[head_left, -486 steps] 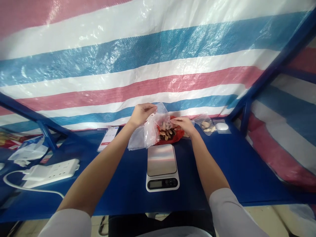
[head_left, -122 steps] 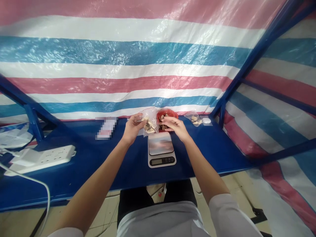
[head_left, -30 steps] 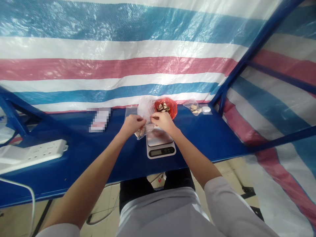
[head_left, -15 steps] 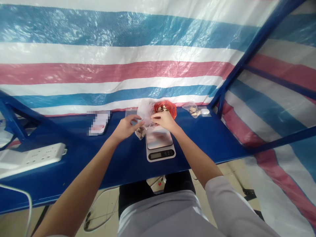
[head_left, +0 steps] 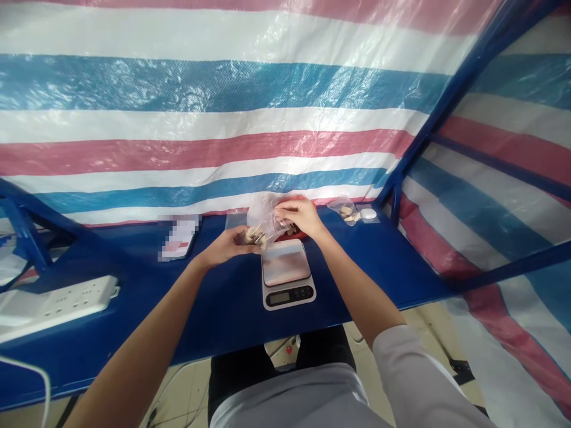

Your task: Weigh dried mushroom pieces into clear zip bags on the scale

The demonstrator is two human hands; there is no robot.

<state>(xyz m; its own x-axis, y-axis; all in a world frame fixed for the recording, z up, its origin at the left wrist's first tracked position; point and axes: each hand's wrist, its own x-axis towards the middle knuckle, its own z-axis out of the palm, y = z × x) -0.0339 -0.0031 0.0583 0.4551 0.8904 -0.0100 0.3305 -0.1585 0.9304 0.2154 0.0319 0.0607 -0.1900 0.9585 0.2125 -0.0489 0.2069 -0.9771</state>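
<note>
a big striped tarp (head_left: pixel 223 101) of red, white and blue is hung behind everything, and it is held up by a blue metal frame (head_left: pixel 464 101). a long blue tabletop (head_left: pixel 111 333) is set in front of it. a white power strip (head_left: pixel 57 308) is laid on the left of the tabletop, and a white cable (head_left: pixel 22 368) is seen near it. a flat thing (head_left: pixel 178 238) is lying nearby, but it is blurred, so what it is cannot be told. a kitchen scale (head_left: pixel 285 273) is placed near the middle, and nothing is on its metal top.

a clear plastic bag (head_left: pixel 263 220) is held up by both hands, just past the back left corner of the scale. its long side is tilted, with the low end toward the left hand (head_left: pixel 225 246). the low end is cupped by the left hand, and the top is pinched by the right hand (head_left: pixel 298 214), so the bag is closer to neither. small tan pieces (head_left: pixel 255 236) are seen inside it. a red bag (head_left: pixel 289 235) is mostly hidden behind the right hand.
</note>
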